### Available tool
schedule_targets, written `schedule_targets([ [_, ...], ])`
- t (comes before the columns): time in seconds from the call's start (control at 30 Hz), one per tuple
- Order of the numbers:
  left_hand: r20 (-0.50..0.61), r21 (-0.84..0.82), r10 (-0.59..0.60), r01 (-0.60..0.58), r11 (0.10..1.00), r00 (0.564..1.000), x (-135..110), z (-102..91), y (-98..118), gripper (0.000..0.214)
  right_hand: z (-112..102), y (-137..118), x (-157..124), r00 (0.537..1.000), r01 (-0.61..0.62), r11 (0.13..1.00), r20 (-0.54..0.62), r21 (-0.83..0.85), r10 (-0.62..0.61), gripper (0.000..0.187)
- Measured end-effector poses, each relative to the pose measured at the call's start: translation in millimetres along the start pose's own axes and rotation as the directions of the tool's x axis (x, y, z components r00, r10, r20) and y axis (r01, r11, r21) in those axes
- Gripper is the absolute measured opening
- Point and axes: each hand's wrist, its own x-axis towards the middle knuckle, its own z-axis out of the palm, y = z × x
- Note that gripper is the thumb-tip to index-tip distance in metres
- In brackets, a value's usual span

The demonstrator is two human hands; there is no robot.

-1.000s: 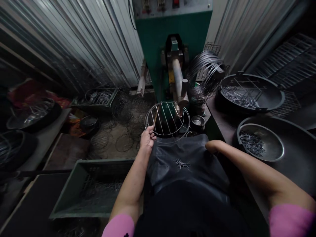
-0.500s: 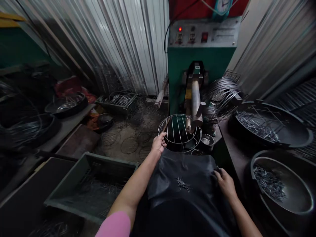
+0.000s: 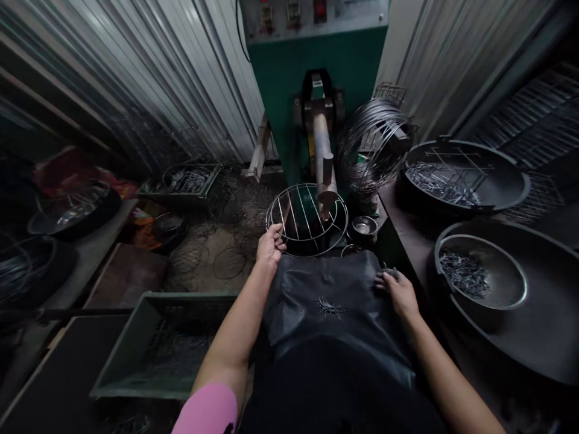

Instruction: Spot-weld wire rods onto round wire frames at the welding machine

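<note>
My left hand [image 3: 270,244] is closed on the near left rim of a round wire rack [image 3: 296,224], which has parallel bars across a double ring. The rack lies under the metal arm [image 3: 323,150] of a green machine [image 3: 275,78], its right part around the arm's lower tip. My right hand [image 3: 398,289] is beside the right edge of a black apron [image 3: 294,289], thumb and fingers pinched together. A thin dark piece seems to poke up at its fingertips, too small to name. A small pile of short wires [image 3: 329,307] rests on the apron.
A wire coil [image 3: 375,144] hangs right of the machine. Large black pans [image 3: 502,181] with short wires stand on the right, one holding a metal bowl [image 3: 511,274]. A green crate [image 3: 117,355] sits at left; wire rings [image 3: 228,263] lie on the floor.
My view has swung down and to the right, so everything sits further left and higher. My left hand still grips the rack; the right hand's fingers have shifted slightly at the apron's edge.
</note>
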Motion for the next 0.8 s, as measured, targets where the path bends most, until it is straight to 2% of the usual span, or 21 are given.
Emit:
schedule_targets([
  [0.07, 0.009, 0.002, 0.003, -0.003, 1.000, 1.000, 0, 0.5, 0, 0.033, 0, 2, -2, 0.997, 0.072, 0.977, 0.052, -0.200, -0.063, 0.021],
  [0.13, 0.016, 0.002, 0.006, -0.006, 1.000, 1.000, 1, 1.4, -1, 0.033, 2, -2, -3, 0.991, 0.104, 0.954, 0.107, -0.281, -0.077, 0.024],
  [0.2, 0.023, 0.007, 0.010, -0.010, 1.000, 1.000, 3, 2.6, -1, 0.033, 11, -16, -3, 0.985, 0.138, 0.971, 0.129, -0.195, -0.114, 0.029],
  [0.27, 0.031, 0.015, 0.014, -0.015, 1.000, 0.999, 3, 4.4, -1, 0.034, 26, -37, -4, 0.969, 0.212, 0.977, 0.139, -0.036, -0.205, 0.032],
  [0.37, 0.026, 0.021, 0.029, -0.030, 0.999, 0.999, 4, 7.7, -1, 0.037, 62, -72, -10, 0.912, 0.336, 0.929, 0.191, 0.156, -0.362, 0.032],
  [0.43, 0.023, 0.019, 0.032, -0.032, 0.999, 0.999, 5, 9.5, 1, 0.039, 88, -87, -13, 0.872, 0.390, 0.899, 0.235, 0.200, -0.430, 0.029],
  [0.53, 0.031, 0.011, 0.035, -0.036, 0.999, 0.999, 9, 10.0, 4, 0.040, 116, -93, -13, 0.812, 0.485, 0.870, 0.327, 0.087, -0.484, 0.028],
  [0.63, 0.031, 0.033, 0.067, -0.068, 0.997, 0.997, 15, 8.8, 6, 0.042, 126, -90, -8, 0.766, 0.567, 0.820, 0.421, -0.085, -0.486, 0.026],
  [0.73, 0.025, 0.052, 0.084, -0.085, 0.995, 0.996, 20, 8.4, 6, 0.042, 127, -90, -6, 0.768, 0.578, 0.802, 0.435, -0.155, -0.469, 0.024],
  [0.8, 0.024, 0.040, 0.072, -0.073, 0.997, 0.997, 22, 9.1, 6, 0.043, 126, -93, -6, 0.786, 0.554, 0.822, 0.408, -0.134, -0.464, 0.025],
])
